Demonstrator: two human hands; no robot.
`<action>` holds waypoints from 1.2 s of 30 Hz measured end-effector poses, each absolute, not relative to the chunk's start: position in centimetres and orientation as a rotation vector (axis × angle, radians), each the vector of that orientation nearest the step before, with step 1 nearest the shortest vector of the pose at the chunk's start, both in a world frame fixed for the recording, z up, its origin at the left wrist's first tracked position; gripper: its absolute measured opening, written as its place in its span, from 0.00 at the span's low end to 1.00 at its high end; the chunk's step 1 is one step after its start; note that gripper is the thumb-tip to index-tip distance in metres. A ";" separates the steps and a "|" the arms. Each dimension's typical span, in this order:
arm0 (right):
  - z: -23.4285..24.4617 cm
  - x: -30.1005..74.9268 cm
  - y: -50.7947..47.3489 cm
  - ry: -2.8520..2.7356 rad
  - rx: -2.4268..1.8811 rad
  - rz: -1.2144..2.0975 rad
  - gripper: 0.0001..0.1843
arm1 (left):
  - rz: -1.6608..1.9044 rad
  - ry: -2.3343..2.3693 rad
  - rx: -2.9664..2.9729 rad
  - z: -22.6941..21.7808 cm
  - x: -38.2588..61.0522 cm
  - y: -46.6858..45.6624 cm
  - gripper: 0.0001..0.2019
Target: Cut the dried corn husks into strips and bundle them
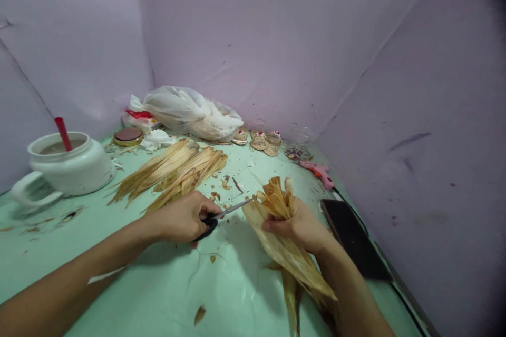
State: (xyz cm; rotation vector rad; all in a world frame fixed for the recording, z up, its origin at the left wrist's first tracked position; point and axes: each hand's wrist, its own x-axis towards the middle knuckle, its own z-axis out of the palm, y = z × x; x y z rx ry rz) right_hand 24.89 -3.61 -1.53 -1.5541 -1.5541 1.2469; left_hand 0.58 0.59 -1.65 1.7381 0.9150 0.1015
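Note:
My left hand (pixel 182 217) is closed round the black handles of a pair of scissors (pixel 228 210). Their blades point right, with the tips close to the cut end of a bundle of dried corn husks (pixel 279 200). That bundle is gripped in my right hand (pixel 302 226), thumb across the front. Its ragged top sticks up out of the fist, and long husk strips hang down toward me. Whether the blades are parted is hard to tell. Behind my left hand, more dried husks (pixel 174 168) lie in a flat pile on the green table.
A white pot-shaped mug (pixel 75 171) with a red stick in it stands at the left. At the back lie a knotted plastic bag (pixel 193 113) and small woven ornaments (pixel 259 141). A pink glue gun (pixel 318 172) and a dark phone or tablet (pixel 353 237) with cable are at the right.

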 end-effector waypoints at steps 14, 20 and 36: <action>-1.5 25.0 -3.6 -1.561 -1.583 1.188 0.10 | 0.156 0.935 2.053 -0.8 0.7 0.3 0.07; -1.2 24.7 -3.6 -1.559 -1.557 1.198 0.09 | 0.186 0.932 2.005 -1.0 0.7 0.1 0.08; -1.6 25.4 -3.5 -1.533 -1.530 1.147 0.10 | 0.193 0.935 1.678 -0.8 1.1 -0.2 0.10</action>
